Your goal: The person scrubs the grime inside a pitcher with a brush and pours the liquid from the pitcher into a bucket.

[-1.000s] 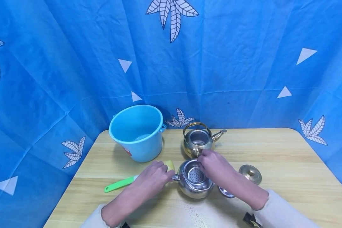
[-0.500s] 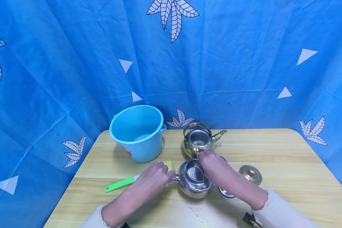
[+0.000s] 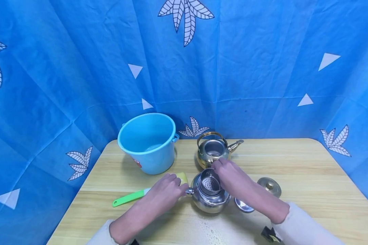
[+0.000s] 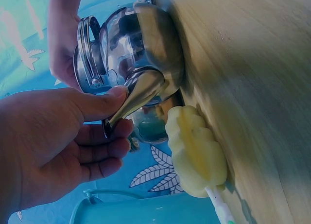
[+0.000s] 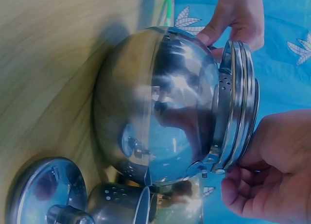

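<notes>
- Two kettles are standing: a near silver kettle and a far gold kettle.
- Two strainers are showing: an upper strainer at the near kettle's mouth, a lower strainer to the right.
- Two lids are lying right: a gold lid, a silver lid.
- Two grips are showing: left grip, right grip.
- One bucket is standing far left.
- One sponge brush is lying left.
- One worktop is carrying these things.
</notes>
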Motion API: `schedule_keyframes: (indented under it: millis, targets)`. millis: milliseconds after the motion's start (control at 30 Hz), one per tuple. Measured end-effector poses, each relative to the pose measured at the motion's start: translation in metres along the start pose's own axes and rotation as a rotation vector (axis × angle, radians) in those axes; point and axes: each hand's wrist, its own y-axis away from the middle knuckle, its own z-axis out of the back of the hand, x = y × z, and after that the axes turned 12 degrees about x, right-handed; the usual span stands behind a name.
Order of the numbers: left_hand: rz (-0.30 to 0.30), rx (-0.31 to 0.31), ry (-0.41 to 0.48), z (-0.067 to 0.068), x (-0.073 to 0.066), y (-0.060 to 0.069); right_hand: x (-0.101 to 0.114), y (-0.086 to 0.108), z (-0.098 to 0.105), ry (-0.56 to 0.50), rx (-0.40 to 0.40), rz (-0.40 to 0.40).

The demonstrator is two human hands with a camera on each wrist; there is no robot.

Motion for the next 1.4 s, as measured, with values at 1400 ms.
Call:
schedule_keyframes:
  millis: [1400]
  targets:
    - [-0.005, -0.007, 0.014, -0.001, -0.001, 0.001, -0.024, 0.009, 0.028, -0.228, 0.003, -0.178]
